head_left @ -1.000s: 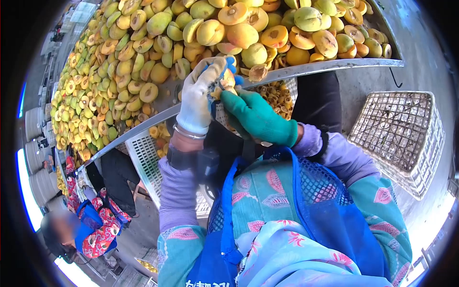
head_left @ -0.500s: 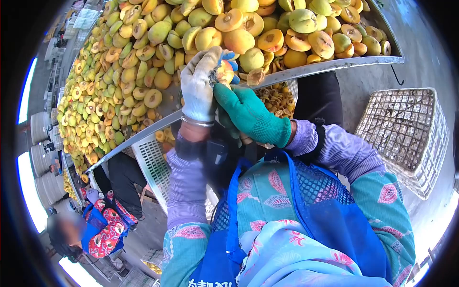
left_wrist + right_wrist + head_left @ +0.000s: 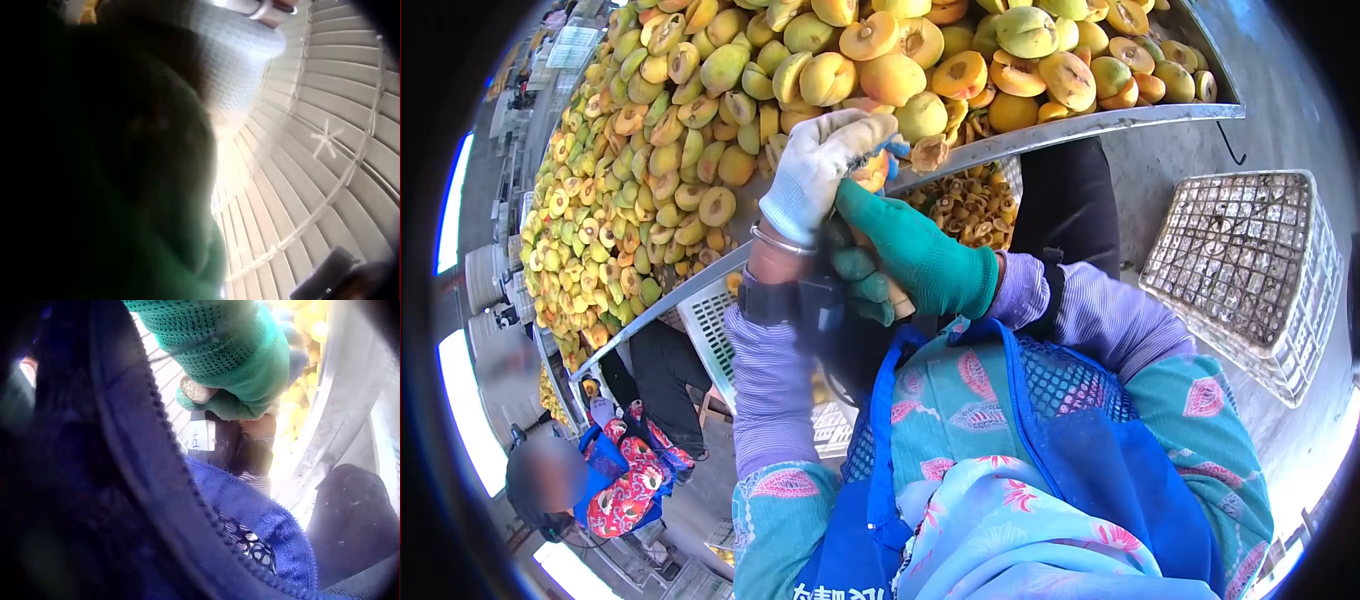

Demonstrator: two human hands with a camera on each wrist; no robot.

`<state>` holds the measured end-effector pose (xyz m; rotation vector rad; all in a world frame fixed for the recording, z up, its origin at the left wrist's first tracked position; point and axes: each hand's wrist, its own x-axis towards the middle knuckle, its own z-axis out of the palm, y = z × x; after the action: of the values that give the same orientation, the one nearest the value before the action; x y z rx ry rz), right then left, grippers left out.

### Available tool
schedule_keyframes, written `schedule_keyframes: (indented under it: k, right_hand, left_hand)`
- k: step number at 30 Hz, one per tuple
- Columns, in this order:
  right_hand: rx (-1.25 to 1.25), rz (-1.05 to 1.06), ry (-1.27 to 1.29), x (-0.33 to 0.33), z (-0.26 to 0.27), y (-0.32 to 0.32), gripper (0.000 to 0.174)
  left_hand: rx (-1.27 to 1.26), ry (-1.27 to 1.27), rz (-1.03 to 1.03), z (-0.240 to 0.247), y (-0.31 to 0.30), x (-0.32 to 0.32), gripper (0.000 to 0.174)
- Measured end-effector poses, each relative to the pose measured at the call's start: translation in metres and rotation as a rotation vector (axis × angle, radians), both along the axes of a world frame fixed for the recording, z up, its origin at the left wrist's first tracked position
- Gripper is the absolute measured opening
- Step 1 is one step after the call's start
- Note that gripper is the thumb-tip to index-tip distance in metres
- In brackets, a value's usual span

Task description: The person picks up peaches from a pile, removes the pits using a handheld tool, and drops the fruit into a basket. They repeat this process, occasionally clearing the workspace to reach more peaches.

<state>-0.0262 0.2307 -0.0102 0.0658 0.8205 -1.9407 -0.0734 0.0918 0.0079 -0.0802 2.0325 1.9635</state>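
My left hand (image 3: 815,175), in a white glove with blue on the fingers, holds a yellow-orange apricot (image 3: 870,174) near the edge of the metal table. Close against it, my right hand (image 3: 920,250) in a green knitted glove grips a tool by its wooden handle (image 3: 898,300). The handle's butt end (image 3: 199,390) pokes out of the green fist in the right wrist view. Both gloves hide the tool's working end. In the left wrist view, the green glove (image 3: 187,250) is dark and blurred, with the white glove (image 3: 231,62) above it.
Halved apricots (image 3: 730,65) are heaped on the table, bounded by a raised metal rim (image 3: 1080,125). Below the rim, a container holds cut fruit pieces (image 3: 975,205). A white plastic crate (image 3: 1250,260) stands at right. Another person (image 3: 625,470) sits at lower left.
My left hand has tipped over to the right at the fingers, its wrist shifting left. My right wrist has turned, bringing the curled fingers and wooden handle into fuller view.
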Motion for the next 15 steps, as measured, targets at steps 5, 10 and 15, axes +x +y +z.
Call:
schedule_keyframes:
  k: [5,10,15]
  right_hand:
    - [-0.203,0.003,-0.247,0.002,0.008,0.01,0.041]
    - [-0.225,0.039,-0.347,0.005,0.008,0.016,0.036]
    - [-0.713,0.206,-0.553,0.002,0.004,0.013,0.04]
  left_hand:
    - [0.37,-0.042,0.106,-0.012,0.004,0.002,0.034]
    - [0.614,-0.07,0.285,-0.028,0.021,0.022,0.043]
    - [0.828,0.1,0.201,-0.032,0.024,0.025,0.052]
